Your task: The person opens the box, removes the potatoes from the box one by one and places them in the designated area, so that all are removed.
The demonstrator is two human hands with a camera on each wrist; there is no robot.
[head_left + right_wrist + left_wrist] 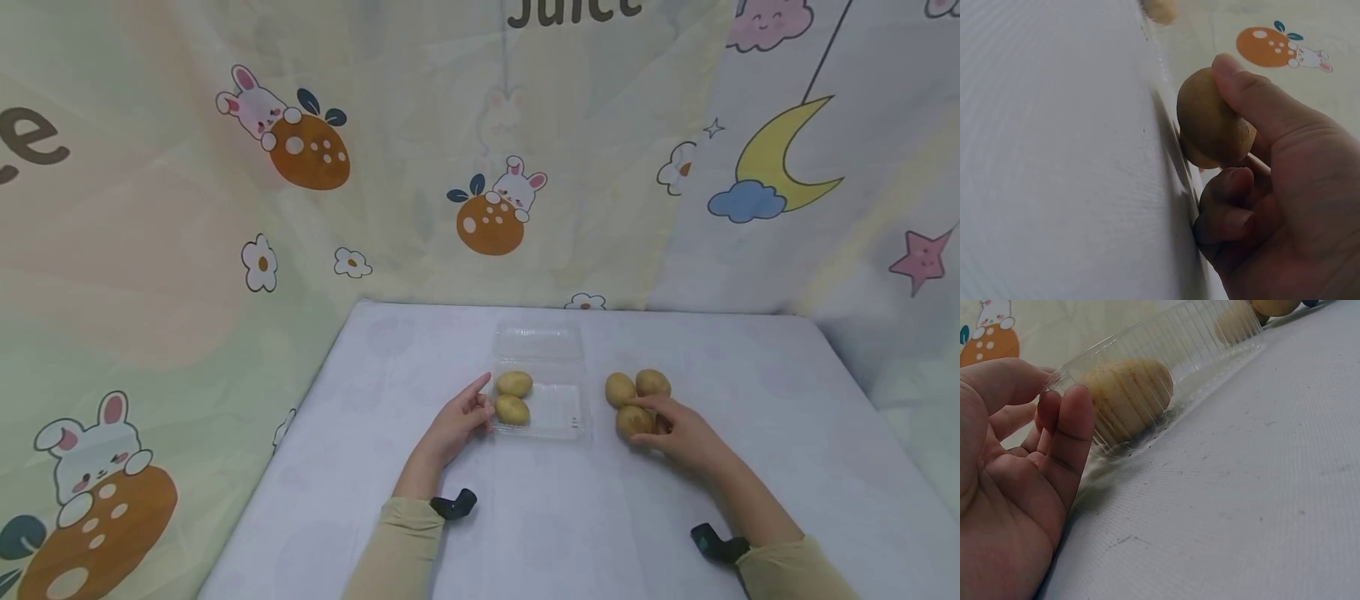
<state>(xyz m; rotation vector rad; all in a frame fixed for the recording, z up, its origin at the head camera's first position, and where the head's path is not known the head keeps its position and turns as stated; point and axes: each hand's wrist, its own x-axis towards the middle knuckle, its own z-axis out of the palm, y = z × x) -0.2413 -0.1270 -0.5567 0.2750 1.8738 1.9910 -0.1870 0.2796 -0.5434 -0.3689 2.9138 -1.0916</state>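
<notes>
Two small potatoes, a rear potato (514, 383) and a front potato (512, 410), lie along the left side of a clear plastic clamshell box (553, 408). My left hand (459, 423) grips the box's left edge, thumb near the front corner; a ribbed clear wall stands between the fingers and a potato (1132, 400) in the left wrist view. To the right of the box, my right hand (686, 433) pinches a potato (1207, 115) between thumb and fingers. Two loose potatoes, a left one (620, 389) and a right one (653, 382), lie just behind it. The fingers partly hide this cluster.
The box's lid (538, 342) lies folded back, away from me. A white cloth covers the table (540, 517). Behind it hangs a printed backdrop (405, 183) with rabbits and oranges. Dark wrist cameras sit on my left wrist (454, 504) and right wrist (718, 546).
</notes>
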